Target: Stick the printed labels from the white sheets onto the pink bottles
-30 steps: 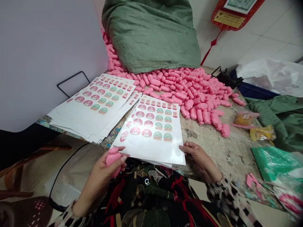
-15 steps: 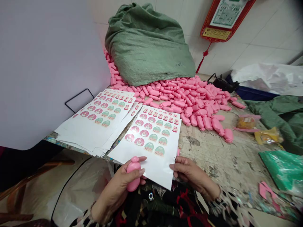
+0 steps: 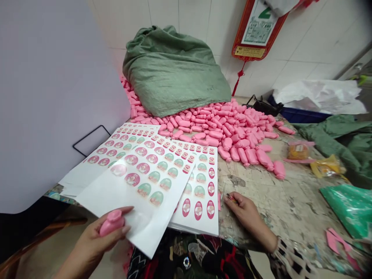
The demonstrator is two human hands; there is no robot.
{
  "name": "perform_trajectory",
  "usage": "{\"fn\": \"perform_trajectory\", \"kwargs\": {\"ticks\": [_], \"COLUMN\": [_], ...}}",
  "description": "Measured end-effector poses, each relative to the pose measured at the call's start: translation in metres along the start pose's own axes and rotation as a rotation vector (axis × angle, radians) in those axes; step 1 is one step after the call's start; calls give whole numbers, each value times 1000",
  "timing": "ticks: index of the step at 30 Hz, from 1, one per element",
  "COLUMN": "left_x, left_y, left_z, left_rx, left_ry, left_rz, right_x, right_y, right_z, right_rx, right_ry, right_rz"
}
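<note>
My left hand (image 3: 97,238) is closed round a small pink bottle (image 3: 111,223) and also pinches the near edge of a white sticker sheet (image 3: 139,182), lifted and tilted over the table's front edge. My right hand (image 3: 244,211) rests on the table beside the stack of sticker sheets (image 3: 200,193), fingers curled, with a thin small object at the fingertips that I cannot make out. Behind lies a large heap of pink bottles (image 3: 226,128) spilling from a green woven sack (image 3: 171,73).
More sticker sheets (image 3: 95,162) lie at the left near a white board (image 3: 52,97). Snack packets (image 3: 298,151), a green bag (image 3: 348,207), green cloth (image 3: 343,135) and a blue crate (image 3: 302,114) under white plastic crowd the right side. Pink scraps (image 3: 334,238) lie near the table's front edge.
The left hand has lifted the top sticker sheet off the stack and swung it left. The right hand has let go of the sheet and rests on the table.
</note>
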State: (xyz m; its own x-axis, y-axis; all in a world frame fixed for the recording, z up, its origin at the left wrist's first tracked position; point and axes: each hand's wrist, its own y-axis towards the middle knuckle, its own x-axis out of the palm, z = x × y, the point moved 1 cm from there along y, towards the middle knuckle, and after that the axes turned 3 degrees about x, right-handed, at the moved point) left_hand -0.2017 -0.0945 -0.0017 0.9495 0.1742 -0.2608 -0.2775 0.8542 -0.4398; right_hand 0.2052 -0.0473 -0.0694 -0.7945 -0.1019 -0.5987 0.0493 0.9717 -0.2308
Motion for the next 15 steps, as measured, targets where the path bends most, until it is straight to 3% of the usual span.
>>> {"fn": "perform_trajectory", "kwargs": {"ticks": [4, 7, 9, 12, 15], "left_x": [-23, -29, -29, -28, -31], "left_y": [1, 3, 7, 18, 31], "left_z": [-16, -15, -9, 6, 27], "left_rx": [18, -1, -19, -68, 10], "left_ry": [19, -117, -220, -306, -200], "left_rz": [25, 157, 218, 215, 260], "right_x": [2, 1, 0, 0, 0], "right_y": [0, 0, 0, 0, -2], "right_z": [2, 0, -1, -5, -7], "right_rx": [-15, -25, -28, -26, -31], "right_ry": [-59, -90, -97, -66, -54], "right_rz": [-1, 6, 12, 24, 46]}}
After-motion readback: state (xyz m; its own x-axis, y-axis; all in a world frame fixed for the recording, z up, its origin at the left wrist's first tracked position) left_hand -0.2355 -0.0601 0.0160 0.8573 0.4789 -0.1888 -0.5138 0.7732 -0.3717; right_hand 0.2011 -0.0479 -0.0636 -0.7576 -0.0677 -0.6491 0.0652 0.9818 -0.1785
